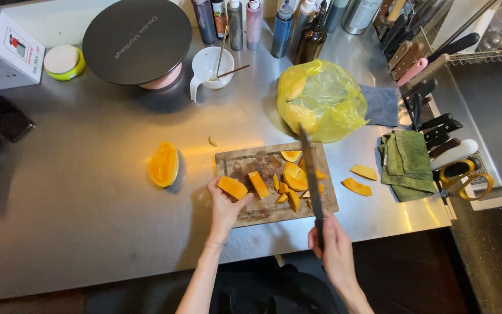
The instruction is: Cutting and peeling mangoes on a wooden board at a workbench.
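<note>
From the head view we are mid-way through cutting up squash: our left hand [225,204] clasps an orange wedge [232,187] in its fingers at the cutting board's [251,213] 9 o'clock edge, and our right hand [331,243] is clenched on the knife [310,172], whose blade lies over the cut pieces [293,181]. We judge the next move calls for setting the wedge flat on the board, fingers clear at 9 o'clock of the blade, before slicing; a squash half [164,164] waits on the counter [88,203] at 9 o'clock.

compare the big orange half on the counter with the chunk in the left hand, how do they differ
The orange half is large and rounded; the chunk is a small blocky piece. The half lies alone on the steel counter, left of the cutting board; the chunk sits at the board's left edge. Nothing touches the half, while the left hand grips the chunk with its fingers. Both show the same orange flesh.
</note>
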